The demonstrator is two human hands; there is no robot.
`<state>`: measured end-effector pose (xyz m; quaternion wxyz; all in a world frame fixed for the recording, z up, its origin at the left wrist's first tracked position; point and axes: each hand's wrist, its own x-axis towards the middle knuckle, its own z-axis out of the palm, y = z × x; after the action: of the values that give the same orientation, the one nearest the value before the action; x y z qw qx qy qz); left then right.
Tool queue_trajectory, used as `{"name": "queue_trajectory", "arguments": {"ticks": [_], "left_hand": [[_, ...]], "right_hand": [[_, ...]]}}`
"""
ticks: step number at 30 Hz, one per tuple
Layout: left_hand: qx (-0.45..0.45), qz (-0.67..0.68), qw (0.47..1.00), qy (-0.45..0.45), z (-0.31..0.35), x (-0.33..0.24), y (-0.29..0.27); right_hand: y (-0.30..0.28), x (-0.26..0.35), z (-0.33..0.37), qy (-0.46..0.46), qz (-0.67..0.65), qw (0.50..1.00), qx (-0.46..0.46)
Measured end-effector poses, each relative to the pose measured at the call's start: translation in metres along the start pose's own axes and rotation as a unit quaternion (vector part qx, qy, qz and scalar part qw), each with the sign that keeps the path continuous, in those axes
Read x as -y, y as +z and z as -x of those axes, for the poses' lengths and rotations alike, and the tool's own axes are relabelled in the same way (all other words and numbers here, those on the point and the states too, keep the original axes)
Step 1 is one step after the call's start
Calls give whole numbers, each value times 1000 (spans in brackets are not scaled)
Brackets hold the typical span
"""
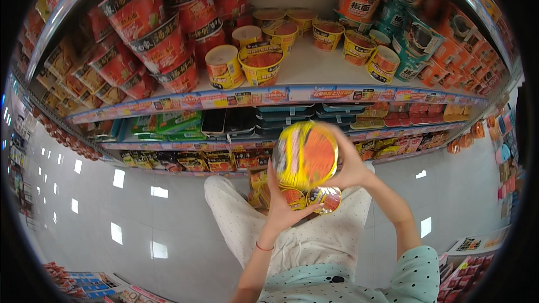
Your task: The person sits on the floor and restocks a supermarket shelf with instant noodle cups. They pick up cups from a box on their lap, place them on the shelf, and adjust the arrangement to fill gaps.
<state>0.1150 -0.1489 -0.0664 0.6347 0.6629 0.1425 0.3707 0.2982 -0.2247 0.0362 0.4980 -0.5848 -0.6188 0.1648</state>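
Observation:
My right hand (351, 163) grips a yellow instant noodle cup (320, 154) by its right side, raised above my lap and blurred by motion. Its lid is printed with orange-red food. Just below and left of that cup is my left hand (281, 207), thumb and fingers spread apart; one finger reaches the cup's left edge, and whether it touches is unclear. Beneath my hands, between my legs, sit several similar cups, one with a shiny lid (328, 201) near my left thumb and another yellow cup (259, 178) further left. What they stand in is mostly hidden.
Ahead, a shelf (303, 80) bears several yellow noodle cups (262, 63), with stacked red tubs (160, 50) on the left and teal tubs (418, 45) on the right. Lower shelves hold dark trays (286, 115) and bagged packs (219, 161). Grey tiled floor (135, 207) surrounds me.

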Motion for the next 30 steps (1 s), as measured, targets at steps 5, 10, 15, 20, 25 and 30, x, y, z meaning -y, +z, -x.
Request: {"name": "queue_trajectory", "arguments": {"ticks": [5,10,15,20,25,30], "left_hand": [[20,-112,994,0,-7,4,-16],[29,-207,978,-11,-5,21,-14],[26,-300,952,-49,5,40,-26],[40,-362,930,-47,-5,53,-21],[54,-424,904,-8,-21,76,-15],[90,-486,869,-39,-30,95,-8]], "right_hand": [[-35,-48,-84,-9,-87,949,-302],[-61,-104,-132,50,-19,960,-273],[-58,-105,-138,108,-12,969,-224],[-69,-106,-133,97,-23,980,-170],[-73,-94,-132,117,-33,984,-131],[-70,-102,-133,139,-38,976,-166]]}}
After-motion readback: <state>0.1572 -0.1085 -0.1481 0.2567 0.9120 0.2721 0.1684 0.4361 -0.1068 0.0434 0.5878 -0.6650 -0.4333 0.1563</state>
